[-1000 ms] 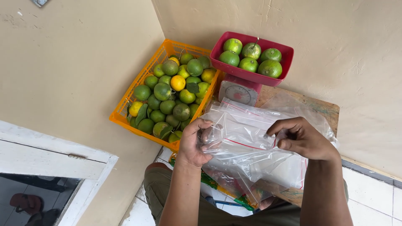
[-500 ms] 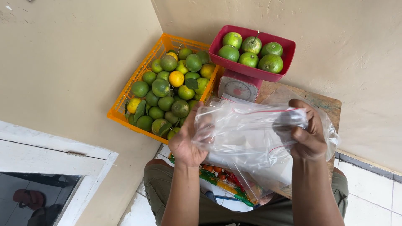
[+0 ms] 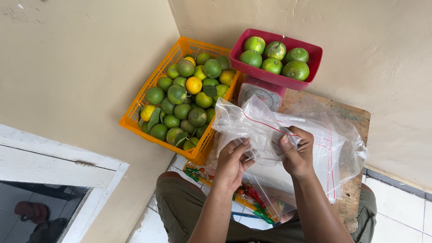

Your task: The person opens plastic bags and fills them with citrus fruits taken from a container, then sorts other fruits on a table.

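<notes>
Head view: hands on plastic bag.

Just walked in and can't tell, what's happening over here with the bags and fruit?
A seated person holds a clear plastic bag in both hands, left hand below it and right hand pinching its edge. More bags lie on the wooden table. An orange crate holds green citrus, and a red scale tray holds six more.

Both hands, left hand and right hand, have drawn together, seemingly bunching the clear plastic bag.
</notes>
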